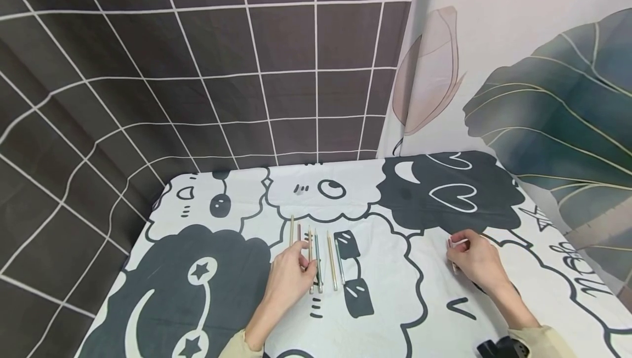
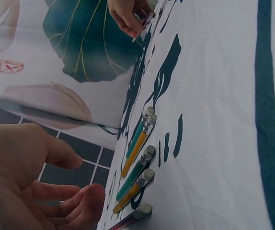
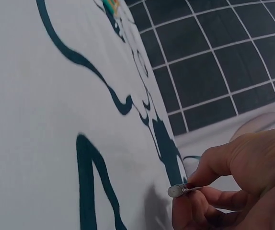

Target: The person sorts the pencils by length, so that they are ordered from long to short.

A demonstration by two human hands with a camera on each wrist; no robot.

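Observation:
Several pencils with erasers lie roughly side by side on the patterned cloth. Among them are a yellow pencil, a green pencil and a red pencil. Over the left part of this row is my left hand; in the left wrist view its thumb and fingers are apart, with nothing between them. Farther right, my right hand pinches another pencil, reddish in the left wrist view. Its eraser end pokes out from between thumb and fingers; the fingers hide much of the rest.
The cloth bears black and white cartoon shapes. A dark curtain with a white grid hangs behind and to the left. At the right hangs a pale sheet printed with large leaves. A black device sits at the right wrist.

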